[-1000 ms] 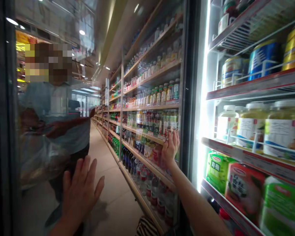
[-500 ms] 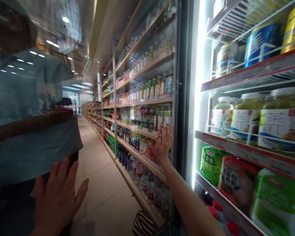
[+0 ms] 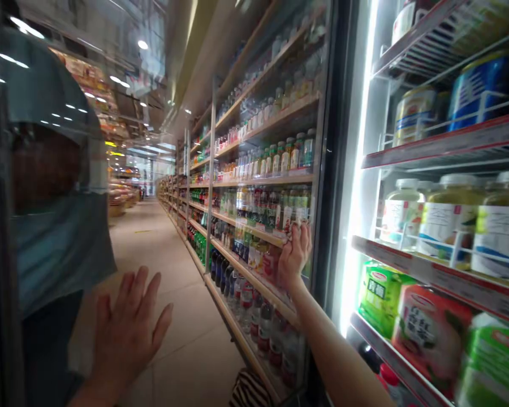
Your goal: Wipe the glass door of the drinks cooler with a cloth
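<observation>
My left hand [image 3: 127,328] is open at the lower left, its fingers spread and the palm turned away from me. It appears to lie against the glass door [image 3: 152,249], though contact is hard to confirm. Higher up, near the door's dark right frame [image 3: 337,169], my right hand [image 3: 296,257] presses its bunched fingertips to the glass. Something pale and crumpled shows at those fingertips, too small to name. Bottles on the shelves behind the glass blend in there.
Right of the frame stands a lit cooler with bottled drinks [image 3: 443,220], cans and green and red packs [image 3: 428,333]. Wooden shelves of bottles [image 3: 275,161] run along the aisle floor [image 3: 182,322]. A person in a light blue top [image 3: 63,243] is beyond the glass at left.
The view has turned slightly left, so the cooler and frame sit farther right. In the picture, both hands sit farther right. The person beyond the glass has shifted left and bent lower.
</observation>
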